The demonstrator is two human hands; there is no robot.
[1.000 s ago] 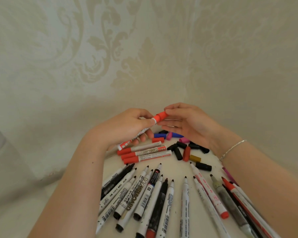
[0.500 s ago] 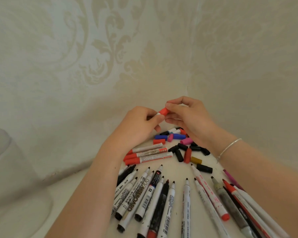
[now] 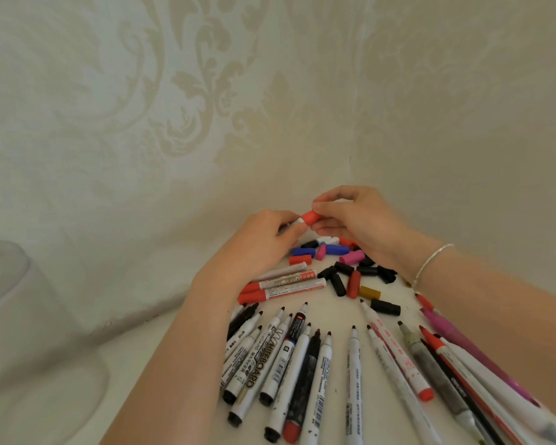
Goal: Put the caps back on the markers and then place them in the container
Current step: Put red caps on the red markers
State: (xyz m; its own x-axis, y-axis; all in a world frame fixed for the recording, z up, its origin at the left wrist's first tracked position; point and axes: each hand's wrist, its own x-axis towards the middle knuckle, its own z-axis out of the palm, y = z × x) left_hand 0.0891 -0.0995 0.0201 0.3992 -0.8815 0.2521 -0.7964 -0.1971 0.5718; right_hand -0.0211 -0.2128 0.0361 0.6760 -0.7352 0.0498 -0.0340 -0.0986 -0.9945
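My left hand grips a white marker whose body is mostly hidden inside the fist. My right hand pinches the red cap sitting on that marker's tip. Both hands are raised above a pile of loose caps in black, blue, pink, red and yellow. Three red-capped markers lie just below my left hand. Several uncapped markers fan out across the near part of the white table. A translucent container stands at the far left.
Patterned cream wallpaper forms a corner right behind the caps. More uncapped markers, red and pink among them, lie under my right forearm. A silver bracelet is on my right wrist.
Both hands rose and shifted slightly right while the view tilted. The marker's body, visible below my left hand a second ago, is now tucked into the fist, with the cap pushed closer to it.
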